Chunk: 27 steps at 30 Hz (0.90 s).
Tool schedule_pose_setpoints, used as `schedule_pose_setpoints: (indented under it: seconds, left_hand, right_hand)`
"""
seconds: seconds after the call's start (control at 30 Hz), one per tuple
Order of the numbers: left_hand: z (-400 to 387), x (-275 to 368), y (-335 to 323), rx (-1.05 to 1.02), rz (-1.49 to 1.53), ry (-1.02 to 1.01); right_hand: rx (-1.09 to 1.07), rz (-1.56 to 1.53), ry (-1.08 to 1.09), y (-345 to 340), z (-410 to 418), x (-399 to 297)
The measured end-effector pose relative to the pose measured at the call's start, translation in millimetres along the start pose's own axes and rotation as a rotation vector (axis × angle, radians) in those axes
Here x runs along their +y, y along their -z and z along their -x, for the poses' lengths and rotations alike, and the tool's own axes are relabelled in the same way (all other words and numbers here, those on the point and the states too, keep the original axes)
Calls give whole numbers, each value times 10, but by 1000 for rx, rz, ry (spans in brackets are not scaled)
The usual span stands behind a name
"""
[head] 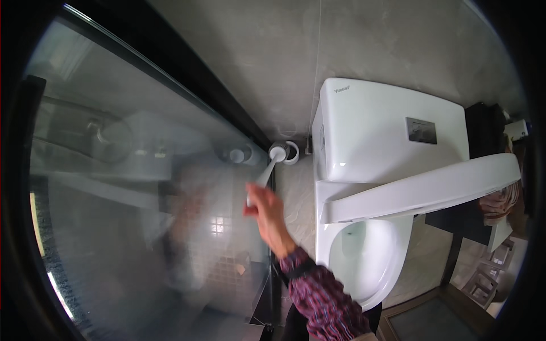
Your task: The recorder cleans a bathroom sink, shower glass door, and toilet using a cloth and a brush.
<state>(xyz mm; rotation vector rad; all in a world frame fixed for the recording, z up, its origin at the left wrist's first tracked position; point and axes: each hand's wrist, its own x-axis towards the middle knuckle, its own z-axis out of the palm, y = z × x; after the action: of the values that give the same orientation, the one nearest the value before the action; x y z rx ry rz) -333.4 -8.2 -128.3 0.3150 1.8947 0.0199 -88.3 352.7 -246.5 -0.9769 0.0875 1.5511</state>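
My right hand point(266, 211) grips the white handle of a toilet brush point(269, 172) close to the glass. The brush's white round collar point(278, 153), with bristles at its edge, sits at the mouth of a white brush holder point(294, 154) in the corner by the wall. Whether the bristles are inside the holder or just above it, I cannot tell. To the right stands a white toilet point(388, 128), its lid and seat point(426, 185) raised, the bowl point(362, 260) uncovered. My left hand is out of view.
A dark-framed glass shower panel point(149, 238) fills the left side, reflecting the hand. Grey tiled wall point(247, 64) rises behind the toilet. A dark cabinet point(460, 226) stands at the right, and a brown door frame point(392, 317) lies at lower right.
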Motion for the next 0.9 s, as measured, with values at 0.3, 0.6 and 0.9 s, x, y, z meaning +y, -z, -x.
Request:
schedule_pose_setpoints:
  seconds: [0.3, 0.6, 0.9]
  left_hand:
    - [210, -455, -165, -21, 64, -81]
    - [454, -807, -753, 30, 268, -259]
    - [682, -1169, -1480, 112, 399, -238]
  right_hand:
    - [-478, 226, -471, 1531, 2439, -9]
    - [81, 1103, -262, 2772, 3553, -636]
    - [-184, 1986, -254, 3305, 4010, -1728]
